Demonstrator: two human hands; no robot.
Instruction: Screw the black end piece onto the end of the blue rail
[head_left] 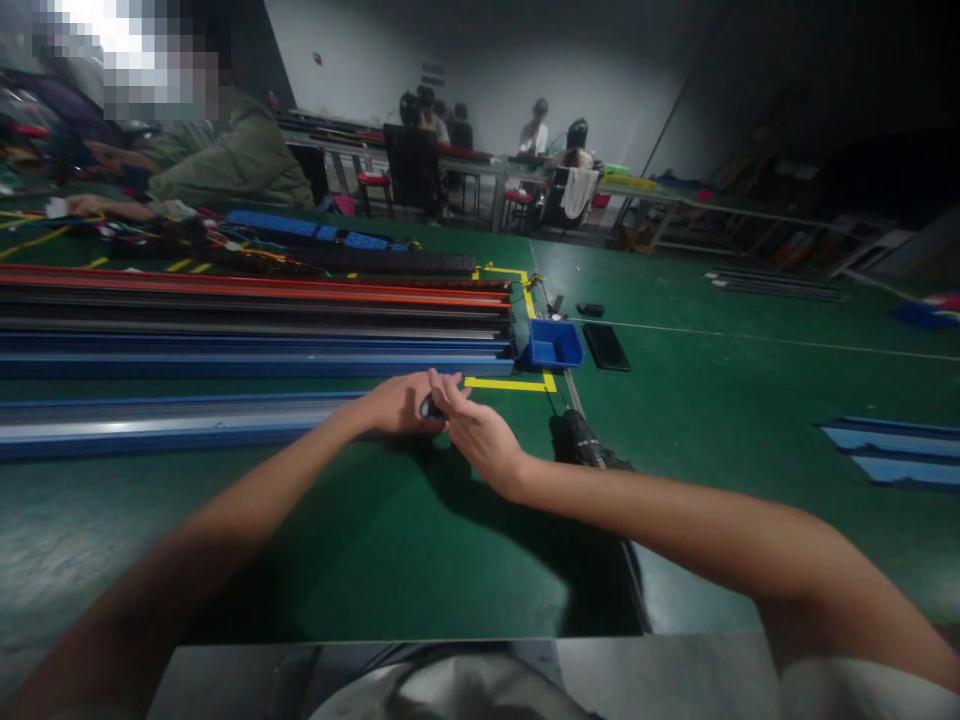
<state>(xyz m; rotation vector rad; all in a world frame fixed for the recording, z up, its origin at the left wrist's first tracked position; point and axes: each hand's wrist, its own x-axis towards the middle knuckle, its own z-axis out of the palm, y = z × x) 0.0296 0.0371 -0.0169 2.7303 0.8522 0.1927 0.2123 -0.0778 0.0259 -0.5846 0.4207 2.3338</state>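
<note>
My left hand (401, 402) is bent round the right end of a long blue metal profile (217, 425) lying on the green tabletop, with its fingers curled. My right hand (481, 435) meets it there, fingers pressed together and pointing left against the left hand. A small dark piece (430, 407) with a pale spot shows between the two hands. Its kind cannot be made out, and the fingers cover most of it. The profile's end is hidden by the hands. To the right of my right hand lies a black power drill (585, 440), its bit pointing away from me.
Beyond the hands lie several long blue, black and red profiles (255, 320). Yellow tape (510, 385) marks the table near a blue bin (555, 345) and a black phone (607, 347). Blue pieces (900, 450) lie right. A co-worker's sleeve (232, 165) is at far left, beside wires.
</note>
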